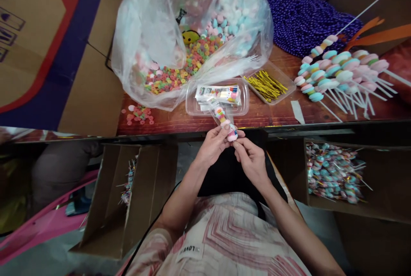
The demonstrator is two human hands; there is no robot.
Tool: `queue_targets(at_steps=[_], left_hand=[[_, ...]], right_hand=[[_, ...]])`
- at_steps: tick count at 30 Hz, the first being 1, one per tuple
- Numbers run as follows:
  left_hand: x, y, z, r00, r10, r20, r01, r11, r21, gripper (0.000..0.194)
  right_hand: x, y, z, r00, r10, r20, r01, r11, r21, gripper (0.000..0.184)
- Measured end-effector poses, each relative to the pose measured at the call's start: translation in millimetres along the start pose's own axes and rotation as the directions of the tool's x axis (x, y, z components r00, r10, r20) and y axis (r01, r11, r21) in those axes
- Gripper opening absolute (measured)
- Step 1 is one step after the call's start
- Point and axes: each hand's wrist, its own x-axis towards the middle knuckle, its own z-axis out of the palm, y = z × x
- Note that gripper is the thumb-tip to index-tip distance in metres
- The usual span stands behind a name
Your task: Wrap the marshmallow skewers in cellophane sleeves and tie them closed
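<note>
Between the thumb and fingers of my left hand [213, 146] is a candy skewer [221, 115] in a clear wrapper, strung with marshmallows and coloured rings. It points away from me, over the table edge. My right hand [252, 158] pinches close to the skewer's near end, with thumb and forefinger together; what lies between them is too small to make out. Just beyond the skewer stands a clear plastic tray [189, 106] with a stack of printed wrappers [218, 94]. Beside it, another clear tray [290, 89] holds gold twist ties [266, 85].
A large clear bag [128, 53] of ring candies and marshmallows fills the table's back. Unwrapped candy skewers [340, 70] lie piled at right, before purple cord [298, 14]. Loose rings [139, 115] lie at left. Below are cardboard boxes, left [150, 190] and right [385, 181], holding wrapped skewers.
</note>
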Motion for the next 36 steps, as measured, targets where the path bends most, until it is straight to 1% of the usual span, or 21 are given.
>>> queue_targets(at_steps=[4, 7, 11, 14, 16, 18, 20, 22, 24, 26, 28, 29, 30, 32, 34, 36], left_hand=[[4.3, 7.7, -6.3, 0.996, 0.065, -0.061, -0.068, 0.997, -0.046, 0.036], [6.6, 4.4, -4.0, 0.994, 0.075, -0.075, -0.078, 0.996, -0.036, 0.035], [5.1, -0.8, 3.2, 0.994, 0.067, -0.085, -0.068, 0.998, -0.005, 0.038], [4.5, 6.0, 1.8, 0.994, 0.060, -0.087, -0.061, 0.998, -0.003, 0.041], [5.5, 13.2, -2.3, 0.991, 0.081, -0.105, -0.082, 0.997, -0.013, 0.041], [7.3, 18.5, -6.3, 0.986, 0.099, -0.133, -0.104, 0.994, -0.028, 0.039], [9.3, 19.6, -8.6, 0.982, 0.104, -0.158, -0.114, 0.992, -0.052, 0.037], [10.9, 16.7, -8.8, 0.979, 0.116, -0.165, -0.130, 0.988, -0.079, 0.036], [11.6, 11.7, -7.8, 0.978, 0.139, -0.155, -0.155, 0.983, -0.096, 0.036], [11.3, 6.4, -6.6, 0.979, 0.148, -0.143, -0.163, 0.982, -0.097, 0.036], [10.4, 2.4, -5.9, 0.979, 0.149, -0.136, -0.163, 0.982, -0.092, 0.036], [10.0, 1.1, -5.7, 0.979, 0.152, -0.136, -0.165, 0.982, -0.089, 0.036], [9.6, 0.2, -5.6, 0.978, 0.155, -0.140, -0.168, 0.982, -0.087, 0.036], [9.2, -0.6, -5.3, 0.976, 0.154, -0.156, -0.168, 0.982, -0.082, 0.036], [9.1, -0.6, -4.9, 0.976, 0.140, -0.169, -0.154, 0.985, -0.075, 0.035], [9.1, -0.5, -4.5, 0.977, 0.130, -0.170, -0.143, 0.988, -0.062, 0.036]], right_hand=[[-6.6, 3.1, -6.3, 1.000, -0.016, 0.015, 0.017, 0.995, -0.102, 0.023], [-5.7, 5.3, -4.5, 0.999, -0.040, 0.012, 0.041, 0.989, -0.143, 0.022], [3.7, 4.5, 6.1, 0.995, -0.090, -0.034, 0.084, 0.985, -0.152, 0.025], [7.4, 2.0, 6.5, 0.997, -0.078, 0.010, 0.079, 0.991, -0.112, 0.025], [5.8, 0.7, 1.2, 0.997, -0.037, 0.066, 0.041, 0.997, -0.064, 0.024], [2.4, -0.3, -5.6, 0.995, 0.015, 0.095, -0.014, 1.000, -0.008, 0.025], [-0.3, -1.7, -10.9, 0.992, 0.068, 0.110, -0.075, 0.995, 0.059, 0.025], [-0.8, -4.0, -12.8, 0.983, 0.130, 0.132, -0.151, 0.976, 0.160, 0.026], [1.1, -6.5, -11.6, 0.959, 0.210, 0.188, -0.260, 0.915, 0.308, 0.026], [4.7, -8.1, -8.0, 0.926, 0.269, 0.263, -0.364, 0.818, 0.446, 0.026], [8.7, -7.9, -3.5, 0.905, 0.289, 0.313, -0.417, 0.747, 0.517, 0.026], [10.4, -7.0, -1.1, 0.905, 0.289, 0.313, -0.419, 0.738, 0.529, 0.026], [11.6, -5.9, 1.3, 0.911, 0.286, 0.296, -0.405, 0.748, 0.525, 0.026], [12.6, -3.6, 5.4, 0.940, 0.261, 0.218, -0.335, 0.818, 0.468, 0.026], [11.5, -2.0, 8.3, 0.972, 0.198, 0.129, -0.231, 0.914, 0.333, 0.025], [9.2, -1.2, 9.6, 0.992, 0.101, 0.071, -0.110, 0.983, 0.150, 0.025]])
